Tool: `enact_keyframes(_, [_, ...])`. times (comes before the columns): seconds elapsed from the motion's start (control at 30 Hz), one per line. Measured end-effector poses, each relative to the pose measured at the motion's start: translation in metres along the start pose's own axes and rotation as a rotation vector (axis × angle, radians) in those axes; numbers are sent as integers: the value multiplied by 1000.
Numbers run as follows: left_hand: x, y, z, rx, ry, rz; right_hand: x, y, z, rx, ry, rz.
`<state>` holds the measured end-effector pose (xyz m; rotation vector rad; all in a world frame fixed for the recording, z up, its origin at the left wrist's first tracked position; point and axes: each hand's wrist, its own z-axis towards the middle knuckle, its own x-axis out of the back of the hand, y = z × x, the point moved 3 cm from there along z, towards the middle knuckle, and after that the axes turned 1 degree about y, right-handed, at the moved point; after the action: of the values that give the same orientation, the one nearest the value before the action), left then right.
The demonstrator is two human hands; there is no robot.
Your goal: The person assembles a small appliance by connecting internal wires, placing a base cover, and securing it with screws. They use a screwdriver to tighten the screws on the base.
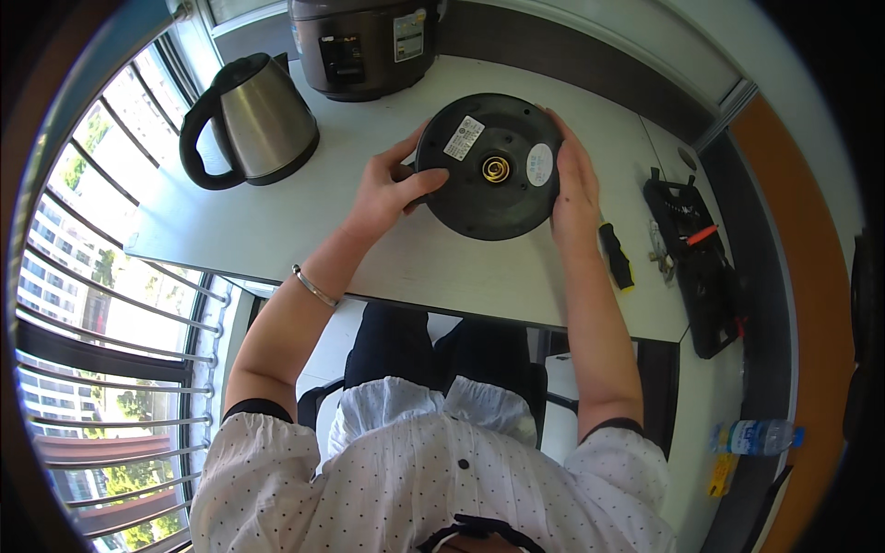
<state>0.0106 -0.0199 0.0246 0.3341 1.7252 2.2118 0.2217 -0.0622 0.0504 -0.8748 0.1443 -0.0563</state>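
Between my two hands is a round black appliance base point(493, 207), its flat face turned up toward me. Brass rings sit in its centre, with a white rectangular label on the left and a white oval label on the right. My left hand point(392, 189) grips the left edge, thumb resting on the face and fingers partly hidden. On the opposite edge, my right hand point(576, 180) holds with its fingers along the rim. Whatever lies beneath the base is hidden. A screwdriver point(616, 256) with a black and yellow handle lies by my right forearm.
A steel kettle point(267, 124) with a black handle stands at left on the white table point(304, 217). Behind it is a brown cooker point(364, 41). At right lies an open black tool case point(696, 253); a water bottle point(761, 438) is lower down. A barred window borders the left.
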Motion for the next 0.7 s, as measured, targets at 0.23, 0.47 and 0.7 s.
enact_keyframes(0.23, [-3,0,-5,-2,11,40,-1,-3,-6,-15,5,13])
enact_keyframes(0.47, [-4,0,-5,-10,0,56,2,5,-7,20,55,10])
enact_keyframes(0.7, [-1,-3,-4,-29,-4,64,-2,6,-6,34,100,44])
